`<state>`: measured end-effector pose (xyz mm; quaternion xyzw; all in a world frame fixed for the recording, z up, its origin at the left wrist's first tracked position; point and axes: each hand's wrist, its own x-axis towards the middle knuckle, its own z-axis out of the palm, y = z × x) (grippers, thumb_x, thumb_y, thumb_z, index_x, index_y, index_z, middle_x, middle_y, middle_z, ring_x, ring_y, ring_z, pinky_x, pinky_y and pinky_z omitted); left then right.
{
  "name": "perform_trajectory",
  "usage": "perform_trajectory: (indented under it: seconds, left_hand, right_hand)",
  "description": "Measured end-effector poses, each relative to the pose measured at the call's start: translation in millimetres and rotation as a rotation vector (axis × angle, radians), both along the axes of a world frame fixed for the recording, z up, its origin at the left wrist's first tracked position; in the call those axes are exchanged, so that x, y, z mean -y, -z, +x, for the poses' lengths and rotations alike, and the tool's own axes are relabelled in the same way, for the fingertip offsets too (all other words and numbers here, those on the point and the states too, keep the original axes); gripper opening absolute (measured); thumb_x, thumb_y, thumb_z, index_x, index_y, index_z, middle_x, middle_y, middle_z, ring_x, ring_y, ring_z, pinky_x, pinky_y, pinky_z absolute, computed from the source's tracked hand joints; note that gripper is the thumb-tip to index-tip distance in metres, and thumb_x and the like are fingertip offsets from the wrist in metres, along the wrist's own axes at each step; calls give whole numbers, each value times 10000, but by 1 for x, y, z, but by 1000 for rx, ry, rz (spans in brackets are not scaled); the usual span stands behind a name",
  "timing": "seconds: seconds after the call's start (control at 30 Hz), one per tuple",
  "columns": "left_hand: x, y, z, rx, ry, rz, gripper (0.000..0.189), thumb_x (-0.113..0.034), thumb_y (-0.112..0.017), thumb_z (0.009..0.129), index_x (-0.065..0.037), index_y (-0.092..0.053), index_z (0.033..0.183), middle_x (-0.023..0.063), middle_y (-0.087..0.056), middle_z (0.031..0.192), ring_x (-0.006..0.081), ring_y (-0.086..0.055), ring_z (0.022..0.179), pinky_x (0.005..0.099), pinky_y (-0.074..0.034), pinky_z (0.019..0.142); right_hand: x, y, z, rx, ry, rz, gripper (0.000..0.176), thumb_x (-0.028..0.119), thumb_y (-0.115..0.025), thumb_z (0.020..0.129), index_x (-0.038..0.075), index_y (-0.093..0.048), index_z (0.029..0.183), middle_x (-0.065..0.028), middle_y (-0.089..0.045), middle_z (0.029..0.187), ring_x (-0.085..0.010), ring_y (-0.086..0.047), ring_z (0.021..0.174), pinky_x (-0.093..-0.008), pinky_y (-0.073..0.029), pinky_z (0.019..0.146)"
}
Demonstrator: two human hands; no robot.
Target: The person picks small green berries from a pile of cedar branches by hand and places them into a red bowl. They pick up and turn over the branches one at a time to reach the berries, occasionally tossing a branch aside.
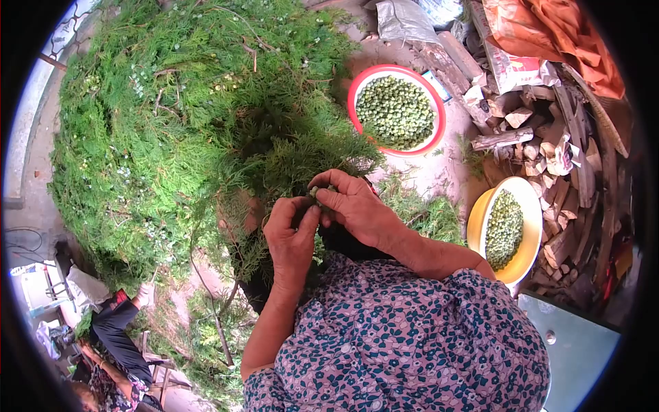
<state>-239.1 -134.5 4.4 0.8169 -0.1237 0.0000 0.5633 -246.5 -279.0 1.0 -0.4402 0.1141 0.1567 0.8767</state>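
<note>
My right hand (357,209) is closed in a pinch, with a small green cone (314,192) showing at its fingertips. Close beside it, my left hand (288,230) has its thumb and fingers curled together; what they hold, if anything, is hidden. Both hands are over my lap, against a leafy evergreen branch (302,158) whose sprigs spread behind and below them. Beyond the hands, a red-rimmed basin (355,103) holds many small green cones. A yellow basin (478,218) with more green cones stands to the right, near my right forearm.
A large heap of cut evergreen branches (151,165) fills the left and back. Stacked firewood (549,165) and an orange sheet (563,34) lie at right. A grey-green panel (570,343) is at lower right. Another person (120,343) sits at lower left.
</note>
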Motion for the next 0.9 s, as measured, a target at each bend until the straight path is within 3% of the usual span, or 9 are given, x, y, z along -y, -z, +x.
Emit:
perform_trajectory:
  seconds: [0.07, 0.2, 0.27, 0.4, 0.47, 0.53, 0.67, 0.87, 0.9]
  left_hand:
    - [1, -2, 0, -412, -25, -339, 124, -26, -637, 760, 8, -585, 867, 82, -578, 778, 157, -541, 638, 242, -422, 555]
    - [1, -1, 1, -378, -24, -204, 67, -23, -588, 804, 13, -572, 859, 18, -563, 759, 78, -512, 654, 239, -429, 563]
    - [6, 5, 0, 259, -41, 123, 96, -46, -618, 789, 5, -558, 842, 15, -539, 746, 90, -514, 591, 239, -418, 530]
    - [5, 2, 2, 316, -49, 128, 54, -39, -591, 816, -4, -556, 839, 5, -542, 768, 72, -506, 577, 234, -429, 528]
    - [1, -12, 2, -443, -208, -528, 35, -26, -569, 832, -7, -552, 856, 28, -554, 767, 91, -511, 570, 228, -441, 539]
    - [-11, -12, 6, -359, -187, -510, 27, -26, -546, 856, -12, -551, 878, 38, -557, 766, 98, -521, 565, 219, -450, 526]
    - [-44, -29, 8, -28, -369, -419, 119, -38, -520, 874, -24, -594, 967, 80, -619, 793, 96, -533, 548, 217, -442, 467]
    - [-155, -50, 10, 254, -814, 163, 206, -55, -530, 863, -66, -644, 1035, 82, -666, 886, 112, -579, 613, 221, -415, 485]
    - [-176, -49, 7, 281, -874, 251, 211, -47, -526, 860, -61, -652, 1029, 90, -663, 931, 128, -599, 674, 232, -447, 517]
  right_hand:
    - [0, -6, 0, 0, 3, -17, 179, 106, -520, 899, 10, -506, 1049, -33, -525, 875, -83, -521, 617, -215, -468, 538]
    - [-2, -11, 0, 51, 9, -110, 159, 88, -510, 897, -5, -503, 1025, -43, -527, 851, -86, -521, 589, -218, -456, 500]
    - [-2, -11, 0, 69, 10, -133, 153, 85, -509, 896, -7, -504, 1018, -46, -528, 852, -89, -525, 591, -219, -456, 501]
    - [2, -12, 2, 11, 10, -117, 173, 98, -521, 892, -5, -500, 1029, -63, -540, 865, -117, -548, 593, -222, -460, 503]
    - [8, -3, 5, -34, 52, -9, 187, 103, -520, 894, -5, -492, 1044, -73, -545, 873, -134, -559, 614, -229, -465, 508]
    - [18, -4, 11, -75, 94, 98, 202, 109, -520, 895, -5, -485, 1058, -83, -551, 880, -150, -571, 635, -235, -470, 513]
    - [68, -5, 27, -34, 343, 103, 184, 104, -485, 909, -12, -468, 1051, -104, -542, 907, -194, -581, 777, -282, -494, 585]
    - [168, 53, 80, -175, 862, 125, 235, 130, -432, 930, -59, -464, 1065, -192, -532, 961, -291, -562, 838, -418, -532, 744]
    - [206, 102, 86, 50, 748, -235, 270, 130, -469, 916, -69, -454, 1098, -185, -537, 960, -269, -556, 858, -402, -529, 747]
